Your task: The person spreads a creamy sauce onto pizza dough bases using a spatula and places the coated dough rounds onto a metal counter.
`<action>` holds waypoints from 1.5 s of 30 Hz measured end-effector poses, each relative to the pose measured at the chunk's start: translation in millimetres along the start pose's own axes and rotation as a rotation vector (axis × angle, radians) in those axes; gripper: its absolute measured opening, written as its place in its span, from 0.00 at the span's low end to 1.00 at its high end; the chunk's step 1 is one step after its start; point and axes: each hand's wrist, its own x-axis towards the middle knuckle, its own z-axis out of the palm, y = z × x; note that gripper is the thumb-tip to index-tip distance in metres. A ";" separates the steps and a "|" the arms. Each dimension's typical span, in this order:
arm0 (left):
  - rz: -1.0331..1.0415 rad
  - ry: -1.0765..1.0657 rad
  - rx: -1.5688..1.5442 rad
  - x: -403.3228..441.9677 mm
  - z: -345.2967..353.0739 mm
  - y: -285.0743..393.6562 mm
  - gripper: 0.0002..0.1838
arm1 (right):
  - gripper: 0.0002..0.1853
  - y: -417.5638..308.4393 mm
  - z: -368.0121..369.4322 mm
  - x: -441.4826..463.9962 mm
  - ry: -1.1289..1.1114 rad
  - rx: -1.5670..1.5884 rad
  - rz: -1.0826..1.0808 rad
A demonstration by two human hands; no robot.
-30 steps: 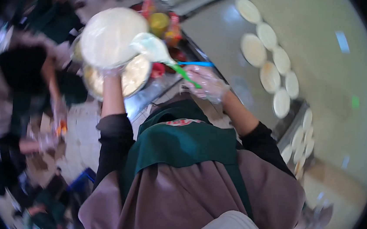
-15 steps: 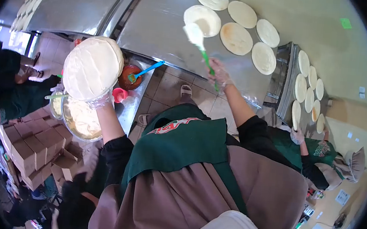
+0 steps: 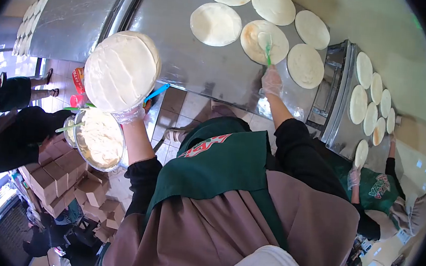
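My left hand (image 3: 129,114), in a clear plastic glove, supports a stack of round flatbreads (image 3: 121,72) with white cream spread over the top one. My gloved right hand (image 3: 272,81) is wrapped round the handle of a green spatula (image 3: 268,52). The spatula's pale head lies on a browned flatbread (image 3: 251,46) on the metal table (image 3: 194,63). Another flatbread (image 3: 215,25), to its left, has a white, smooth-looking surface. Below my left hand stands a bowl of cream (image 3: 100,138).
More flatbreads (image 3: 305,66) lie along the table's far side. At the right, a co-worker's gloved hand (image 3: 354,178) touches a flatbread at a second table (image 3: 337,136). Cardboard boxes (image 3: 57,172), a blue-handled utensil (image 3: 157,92) and another person (image 3: 20,136) are on the left.
My right hand has moved forward and right, bringing the spatula's head from above the left flatbread onto the browned one. The stack in my left hand has shifted slightly right in view.
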 end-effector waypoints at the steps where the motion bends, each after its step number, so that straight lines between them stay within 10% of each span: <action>1: 0.009 0.018 0.021 -0.1 2.7 -5.5 0.29 | 0.12 -1.5 1.7 -2.1 0.003 0.026 -0.023; 10: 0.134 0.134 0.203 31.0 15.9 -34.7 0.30 | 0.16 -11.9 -28.5 -32.6 -0.104 0.284 -0.078; 13: 0.201 0.169 0.217 41.1 14.4 -27.3 0.30 | 0.15 -14.1 -22.7 -42.8 0.167 0.420 -0.270; 15: 0.242 0.193 0.221 46.1 18.8 -33.2 0.30 | 0.13 -30.6 -48.7 -51.7 -0.195 0.872 0.118; 18: 0.276 0.209 0.219 47.4 20.5 -33.2 0.30 | 0.10 -78.2 -108.1 -61.3 -0.277 1.302 -0.044; 23: 0.300 0.194 0.195 47.0 20.8 -24.7 0.30 | 0.08 -137.4 -196.3 -45.1 -0.058 0.590 -0.470; 32: 0.291 0.184 0.153 52.4 29.7 -30.0 0.30 | 0.09 -188.9 -215.2 7.3 0.106 0.546 -0.943; 45: 0.315 0.191 0.085 77.7 36.7 -26.8 0.30 | 0.13 -176.3 -192.3 -58.1 0.084 0.660 -0.926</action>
